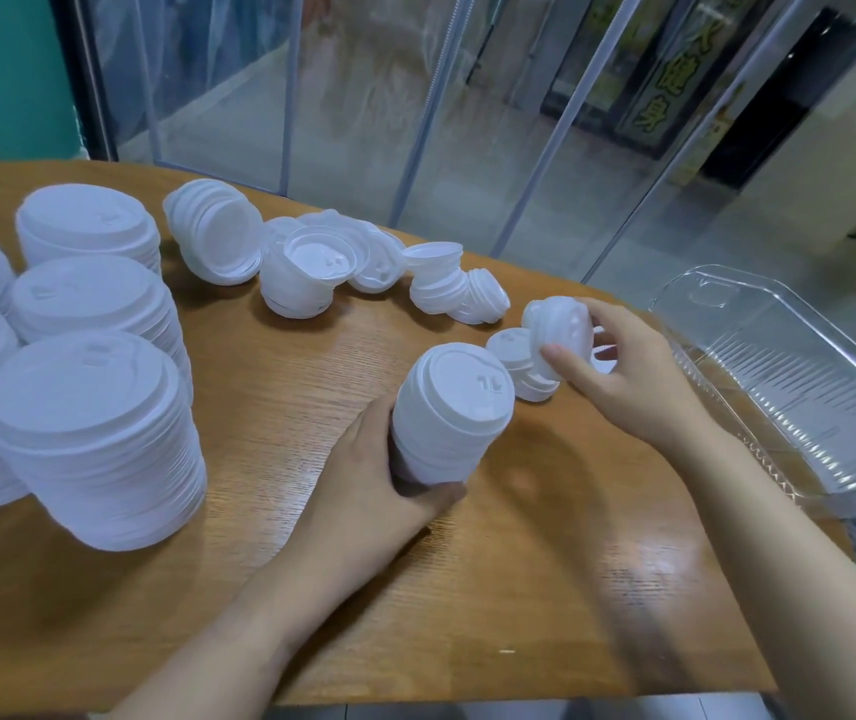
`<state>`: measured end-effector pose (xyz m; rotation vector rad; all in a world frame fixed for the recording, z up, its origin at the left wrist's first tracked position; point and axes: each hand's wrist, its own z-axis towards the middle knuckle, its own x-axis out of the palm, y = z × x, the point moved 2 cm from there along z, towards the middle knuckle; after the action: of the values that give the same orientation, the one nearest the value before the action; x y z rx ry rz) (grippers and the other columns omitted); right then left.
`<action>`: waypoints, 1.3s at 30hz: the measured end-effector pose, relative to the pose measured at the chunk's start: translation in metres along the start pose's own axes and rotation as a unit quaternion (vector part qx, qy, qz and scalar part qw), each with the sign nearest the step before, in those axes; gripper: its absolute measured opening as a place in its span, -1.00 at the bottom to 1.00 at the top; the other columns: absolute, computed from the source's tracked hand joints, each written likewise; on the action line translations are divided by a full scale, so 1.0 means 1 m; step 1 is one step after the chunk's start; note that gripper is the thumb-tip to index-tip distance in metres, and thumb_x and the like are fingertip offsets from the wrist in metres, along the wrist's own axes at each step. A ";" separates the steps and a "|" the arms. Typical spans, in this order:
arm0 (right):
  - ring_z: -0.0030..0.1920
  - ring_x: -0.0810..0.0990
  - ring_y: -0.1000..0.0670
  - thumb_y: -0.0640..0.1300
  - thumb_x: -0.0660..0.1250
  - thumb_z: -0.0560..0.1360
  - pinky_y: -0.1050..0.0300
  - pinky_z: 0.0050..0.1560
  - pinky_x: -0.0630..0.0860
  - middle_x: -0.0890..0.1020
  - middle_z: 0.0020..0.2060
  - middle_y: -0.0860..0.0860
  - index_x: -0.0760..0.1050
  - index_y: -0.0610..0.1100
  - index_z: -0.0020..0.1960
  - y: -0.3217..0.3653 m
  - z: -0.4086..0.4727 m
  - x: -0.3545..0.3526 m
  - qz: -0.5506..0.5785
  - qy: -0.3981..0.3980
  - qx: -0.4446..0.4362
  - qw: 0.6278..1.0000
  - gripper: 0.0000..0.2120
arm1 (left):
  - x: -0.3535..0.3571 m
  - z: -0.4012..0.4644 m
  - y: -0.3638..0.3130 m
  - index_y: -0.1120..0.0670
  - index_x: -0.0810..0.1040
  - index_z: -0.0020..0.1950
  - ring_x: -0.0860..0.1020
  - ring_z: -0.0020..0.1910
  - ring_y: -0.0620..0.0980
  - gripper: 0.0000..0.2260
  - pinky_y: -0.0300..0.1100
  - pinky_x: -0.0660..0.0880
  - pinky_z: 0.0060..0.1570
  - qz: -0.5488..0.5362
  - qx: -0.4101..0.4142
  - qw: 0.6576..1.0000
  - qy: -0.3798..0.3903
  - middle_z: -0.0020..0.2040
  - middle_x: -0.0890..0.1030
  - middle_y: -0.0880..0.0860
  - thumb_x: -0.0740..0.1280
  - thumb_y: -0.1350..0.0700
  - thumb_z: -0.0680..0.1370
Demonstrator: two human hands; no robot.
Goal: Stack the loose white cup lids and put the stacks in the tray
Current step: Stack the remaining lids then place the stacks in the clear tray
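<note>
My left hand (363, 475) grips a short stack of white cup lids (452, 413) standing on the wooden table (311, 366). My right hand (628, 376) holds a few nested lids (556, 330) tilted on edge just above the table, thumb and fingers curled round them. A small pile of lids (514, 356) lies between the two hands. More loose lids (322, 267) lie jumbled at the back, with a toppled stack (218, 236) and another leaning one (446, 288). The clear plastic tray (800, 387) sits to the right of my right hand, nothing visible in it.
Several tall lid stacks (93, 439) stand at the table's left side. The table's curved edge runs behind the tray, with glass panels (415, 96) beyond. Bare wood lies in front of my hands.
</note>
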<state>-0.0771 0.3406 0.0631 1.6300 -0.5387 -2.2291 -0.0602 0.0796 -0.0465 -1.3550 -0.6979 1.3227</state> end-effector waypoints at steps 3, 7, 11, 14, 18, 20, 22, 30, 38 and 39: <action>0.14 0.62 0.08 0.33 0.32 0.48 0.17 0.09 0.58 0.63 0.18 0.15 0.54 0.03 0.37 0.048 -0.012 -0.009 0.042 0.027 -0.062 0.997 -0.42 | 0.001 0.000 0.001 -0.27 0.40 0.27 0.43 0.15 -0.43 -0.36 -0.58 0.30 0.00 -0.009 0.001 1.000 -0.001 0.13 0.54 -0.29 0.66 -0.02 0.32; 0.19 0.57 0.06 0.35 0.35 0.46 0.23 0.11 0.52 0.61 0.14 0.13 0.51 0.03 0.40 0.098 -0.027 -0.007 0.004 0.110 -0.124 0.986 -0.38 | 0.000 -0.001 0.001 -0.30 0.38 0.26 0.46 0.15 -0.39 -0.35 -0.55 0.34 -0.01 -0.013 0.014 1.000 -0.008 0.13 0.55 -0.28 0.66 -0.01 0.32; 0.22 0.48 0.22 0.45 0.36 0.41 0.26 0.20 0.45 0.53 0.13 0.27 0.42 0.13 0.49 0.108 -0.027 -0.002 -0.072 0.166 -0.120 0.976 -0.26 | 0.000 -0.001 0.003 -0.28 0.41 0.30 0.49 0.16 -0.31 -0.36 -0.50 0.37 -0.02 -0.024 0.013 1.000 -0.005 0.15 0.56 -0.25 0.65 -0.01 0.34; 0.20 0.34 0.45 0.41 0.40 0.39 0.48 0.20 0.32 0.49 0.26 0.35 0.36 0.19 0.52 0.112 -0.027 -0.002 -0.103 0.185 -0.111 0.971 -0.24 | 0.000 -0.001 0.006 -0.20 0.44 0.35 0.50 0.17 -0.29 -0.35 -0.47 0.38 0.00 -0.031 0.010 0.999 -0.001 0.15 0.55 -0.25 0.65 -0.02 0.34; 0.22 0.32 0.44 0.38 0.40 0.40 0.51 0.19 0.30 0.48 0.32 0.34 0.35 0.20 0.52 0.116 -0.028 -0.001 -0.119 0.193 -0.106 0.968 -0.26 | 0.000 0.000 0.007 -0.21 0.43 0.36 0.49 0.18 -0.28 -0.33 -0.39 0.39 0.03 -0.025 0.011 1.000 -0.002 0.16 0.54 -0.26 0.65 -0.04 0.34; 0.25 0.32 0.41 0.39 0.38 0.41 0.42 0.23 0.35 0.48 0.30 0.33 0.35 0.20 0.52 0.117 -0.028 0.000 -0.122 0.197 -0.099 0.968 -0.26 | 0.001 0.001 0.007 -0.21 0.42 0.38 0.49 0.20 -0.26 -0.31 -0.32 0.43 0.10 -0.025 0.011 1.000 -0.002 0.18 0.54 -0.26 0.64 -0.05 0.33; 0.25 0.33 0.38 0.40 0.36 0.40 0.31 0.28 0.37 0.48 0.29 0.34 0.34 0.20 0.53 0.119 -0.028 0.000 -0.126 0.201 -0.092 0.967 -0.26 | 0.001 0.001 0.008 -0.20 0.42 0.39 0.49 0.21 -0.25 -0.31 -0.26 0.46 0.13 -0.024 0.011 1.000 -0.002 0.18 0.54 -0.25 0.64 -0.07 0.34; 0.45 0.33 0.23 0.38 0.32 0.46 0.11 0.46 0.32 0.44 0.43 0.28 0.24 0.16 0.61 0.117 -0.027 0.007 -0.139 0.221 -0.076 0.962 -0.21 | 0.002 0.002 0.009 -0.19 0.41 0.40 0.50 0.20 -0.23 -0.29 -0.16 0.50 0.17 -0.022 0.009 1.000 -0.005 0.19 0.55 -0.24 0.64 -0.09 0.32; 0.51 0.16 0.38 0.44 0.20 0.47 0.29 0.46 0.18 0.25 0.54 0.36 0.12 0.18 0.64 0.100 -0.041 0.032 -0.041 0.203 -0.064 0.976 -0.18 | 0.003 0.002 0.009 -0.19 0.42 0.38 0.52 0.21 -0.22 -0.30 -0.10 0.52 0.20 -0.032 0.007 0.999 -0.004 0.20 0.56 -0.24 0.64 -0.11 0.31; 0.49 0.16 0.42 0.40 0.21 0.50 0.37 0.41 0.17 0.24 0.53 0.38 0.09 0.19 0.65 0.099 -0.044 0.035 -0.033 0.200 -0.066 0.977 -0.21 | 0.002 0.002 0.009 -0.19 0.42 0.38 0.52 0.21 -0.22 -0.30 -0.09 0.52 0.20 -0.034 0.008 0.999 -0.003 0.20 0.56 -0.24 0.63 -0.12 0.31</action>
<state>-0.0416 0.2329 0.0696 1.9757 -0.2260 -1.8568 -0.0636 0.0799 -0.0552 -1.3044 -0.7300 1.2768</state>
